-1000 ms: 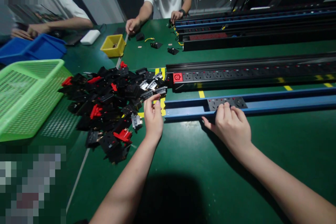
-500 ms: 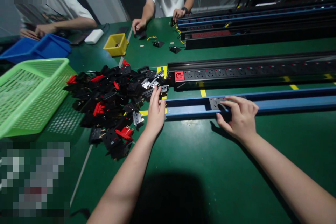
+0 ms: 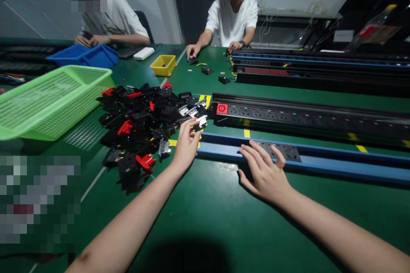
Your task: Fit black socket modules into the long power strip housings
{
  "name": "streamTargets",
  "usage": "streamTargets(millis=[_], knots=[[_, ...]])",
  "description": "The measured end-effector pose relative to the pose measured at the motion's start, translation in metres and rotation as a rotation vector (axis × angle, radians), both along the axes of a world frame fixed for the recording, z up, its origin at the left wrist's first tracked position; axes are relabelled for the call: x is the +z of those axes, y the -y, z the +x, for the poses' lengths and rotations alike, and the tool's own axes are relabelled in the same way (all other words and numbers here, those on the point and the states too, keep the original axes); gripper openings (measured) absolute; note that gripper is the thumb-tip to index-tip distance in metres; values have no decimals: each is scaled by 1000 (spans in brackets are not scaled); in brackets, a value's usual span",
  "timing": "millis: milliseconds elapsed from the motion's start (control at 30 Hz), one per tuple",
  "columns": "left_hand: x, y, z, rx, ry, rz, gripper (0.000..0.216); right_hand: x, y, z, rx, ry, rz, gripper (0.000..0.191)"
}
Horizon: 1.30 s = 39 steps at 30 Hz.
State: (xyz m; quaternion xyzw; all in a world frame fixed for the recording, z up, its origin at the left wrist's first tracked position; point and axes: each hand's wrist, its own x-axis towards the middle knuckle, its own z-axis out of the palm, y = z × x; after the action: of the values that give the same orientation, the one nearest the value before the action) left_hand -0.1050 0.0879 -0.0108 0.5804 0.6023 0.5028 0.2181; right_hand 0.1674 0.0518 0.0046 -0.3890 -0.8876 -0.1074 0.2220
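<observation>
My left hand (image 3: 186, 145) rests at the left end of a blue metal channel (image 3: 221, 152), fingers apart, beside the pile of loose black and red socket modules (image 3: 141, 117). Its fingertips are close to a module with a white label (image 3: 202, 122); whether they touch it I cannot tell. Over the channel, my right hand (image 3: 264, 170) lies with fingers spread. Black socket modules (image 3: 291, 152) sit in the channel under and just right of its fingers, which partly cover them.
Behind the blue channel lies a long black socket strip (image 3: 275, 115) with one red socket. A green basket (image 3: 57, 98), a yellow bin (image 3: 163, 65) and blue trays (image 3: 86, 55) stand left. Across the green table, two people work, one near more strips (image 3: 320, 62).
My right hand has shifted left along the channel and its fingers have spread, uncovering sockets to its right. My left hand stays by the channel's end. The view has tilted upward.
</observation>
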Motion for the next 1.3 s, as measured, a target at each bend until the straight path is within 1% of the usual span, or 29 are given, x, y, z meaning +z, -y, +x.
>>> streamTargets(millis=[100,167,233,367,533,633,700,767,867,967,1100,1300], knots=[[0,-2,-2,-14,14,-22,30,-2,-1,3,33,-23,-31,55],[1,-2,-5,-29,-16,-29,32,-3,-2,5,42,-39,-68,53],[5,-2,-7,-55,-113,-27,35,-3,-3,6,41,-49,-89,52],[11,-1,-9,-133,-368,15,49,-3,-4,6,38,-42,-89,51],[4,-3,-11,-128,-439,63,55,-1,-3,6,32,-13,-97,50],[0,-7,-12,-114,-449,32,59,-1,-2,7,32,-6,-101,49],[-1,-9,-13,-92,-422,-16,58,0,-2,7,30,-5,-105,48],[0,-10,-14,-82,-391,-34,51,0,-2,7,30,-3,-105,48],[2,-9,-14,-123,-391,35,37,0,-2,6,29,10,-107,48],[5,-6,-13,-140,-451,91,31,0,-3,6,23,18,-110,47],[7,-3,-11,-94,-498,118,29,1,-2,5,22,17,-112,46],[1,-7,-15,31,-419,136,31,4,-2,5,26,24,-105,45]])
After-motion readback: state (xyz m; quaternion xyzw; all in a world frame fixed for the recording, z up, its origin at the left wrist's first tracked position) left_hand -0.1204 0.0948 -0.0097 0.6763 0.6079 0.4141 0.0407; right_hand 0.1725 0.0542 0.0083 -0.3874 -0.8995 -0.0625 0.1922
